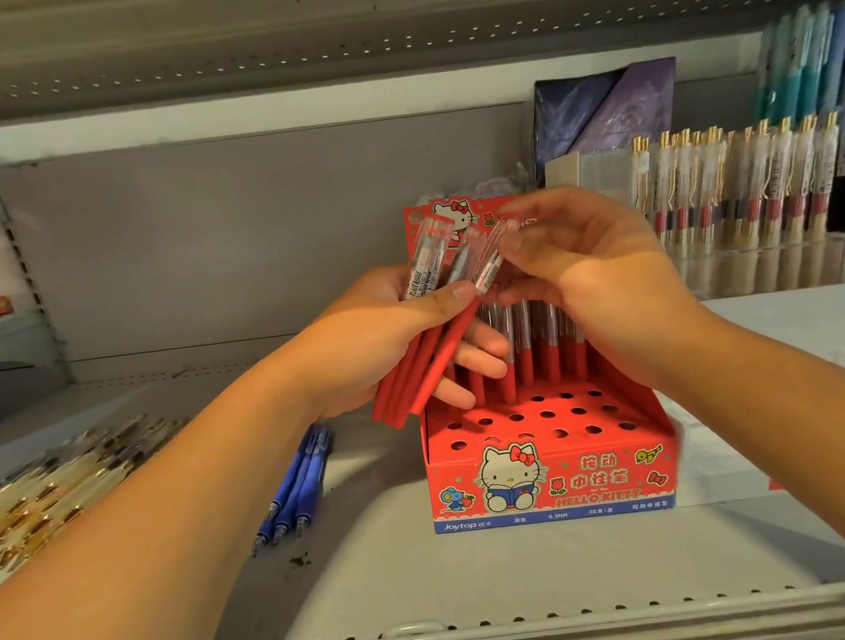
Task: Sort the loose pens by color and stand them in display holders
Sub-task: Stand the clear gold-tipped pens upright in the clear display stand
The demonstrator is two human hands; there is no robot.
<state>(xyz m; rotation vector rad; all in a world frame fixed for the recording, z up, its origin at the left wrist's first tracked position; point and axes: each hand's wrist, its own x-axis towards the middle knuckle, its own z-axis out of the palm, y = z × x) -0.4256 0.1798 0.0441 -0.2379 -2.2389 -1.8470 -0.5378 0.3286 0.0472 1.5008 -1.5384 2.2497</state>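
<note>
The red pens (428, 350) sit as a fanned bundle in the left hand (371, 345), whose thumb and curled fingers grip them. Their long axes slant from the red barrels low on the left up to the clear, label-wrapped tops on the right. The right hand (606, 271) meets them from the right, and its fingertips appear to pinch the clear top of the outermost pen (490, 267), though blur softens the contact. The Hello Kitty display holder (554, 477) lies directly below and a little right of the bundle, so the right hand is the nearer one. A pen drawn out would need turning upright before going down. The holder is glossy printed red cardboard with a stepped top punched with round holes (548, 413). The front rows are open, while the back row holds standing pens (541, 339) with matte red barrels and silvery collars. Left of the holder, three blue pens (297, 486) lie flat on the pale metal shelf (436, 587). Farther left is a loose heap of gold-trimmed pens (54, 484), and a clear rack of pens (738, 186) stands behind on the right.
</note>
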